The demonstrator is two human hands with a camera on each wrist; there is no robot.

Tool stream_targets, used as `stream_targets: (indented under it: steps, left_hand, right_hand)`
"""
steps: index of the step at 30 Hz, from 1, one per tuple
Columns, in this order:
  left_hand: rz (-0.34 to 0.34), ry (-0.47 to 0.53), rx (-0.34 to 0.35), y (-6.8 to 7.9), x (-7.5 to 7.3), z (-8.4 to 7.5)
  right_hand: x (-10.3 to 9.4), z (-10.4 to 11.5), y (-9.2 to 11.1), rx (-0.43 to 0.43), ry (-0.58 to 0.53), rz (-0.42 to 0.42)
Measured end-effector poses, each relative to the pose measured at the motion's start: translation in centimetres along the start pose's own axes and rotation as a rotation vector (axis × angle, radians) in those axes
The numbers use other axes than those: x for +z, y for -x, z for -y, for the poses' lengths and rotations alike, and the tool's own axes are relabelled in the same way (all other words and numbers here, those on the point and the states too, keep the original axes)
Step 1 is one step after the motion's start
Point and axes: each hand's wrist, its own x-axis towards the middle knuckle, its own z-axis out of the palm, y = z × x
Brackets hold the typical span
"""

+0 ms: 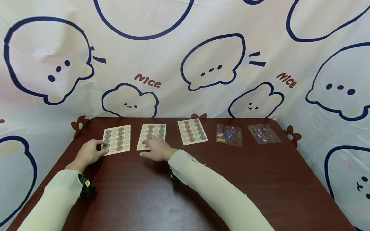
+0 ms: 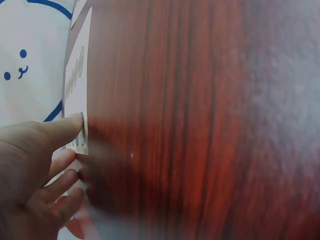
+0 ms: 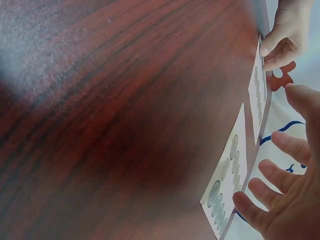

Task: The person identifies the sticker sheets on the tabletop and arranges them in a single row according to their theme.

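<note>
At the left of the table lies a cream paper sheet printed with rows of coin-like circles. My left hand is at its near left corner, thumb and index finger curled around the edge there; the left wrist view shows the thumb right on the printed circles. A second such sheet lies to its right, partly covered by my right hand. That hand reaches over its near part with fingers spread and loosely bent, holding nothing. In the right wrist view its fingers overlap this second sheet.
A third circle-printed sheet lies farther right, slightly turned. Beyond it are a clear plastic sheet with colourful pictures and another clear one with small dark and white shapes. The dark red wooden table ends at a cartoon-printed curtain.
</note>
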Motion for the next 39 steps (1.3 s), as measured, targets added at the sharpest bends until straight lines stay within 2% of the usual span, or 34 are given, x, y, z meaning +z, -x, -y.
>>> stream_targets:
  steps: [3,9,15,21,27,30,32,39]
  left_hand:
    - [0.03,0.009,0.029,0.3,-0.6,0.2]
    - [0.153,-0.045,0.107,1.1,-1.4,0.0]
    - [0.222,-0.058,0.122,1.9,-1.5,0.0]
    - [0.236,-0.035,0.164,2.5,-1.3,0.5]
    - [0.217,-0.009,0.219,3.0,-1.1,0.6]
    - [0.207,0.005,0.242,3.3,-1.0,0.5]
    - [0.209,0.01,0.237,3.4,-1.0,0.5]
    - [0.259,0.05,0.16,3.8,-1.0,0.6]
  right_hand:
    - [0.3,0.1,-0.1,-0.004,-0.01,0.0]
    - [1.4,0.7,-0.1,-0.04,0.018,0.012]
    - [2.4,1.8,0.1,-0.053,0.045,0.045]
    - [3.2,2.8,0.2,0.037,0.089,0.124]
    - [4.8,2.9,-0.9,0.138,0.107,0.126]
    - [5.5,2.9,-1.5,0.166,0.127,0.101]
    - [5.7,2.9,-1.7,0.176,0.132,0.085]
    - [5.8,2.8,-1.7,0.206,0.113,0.05]
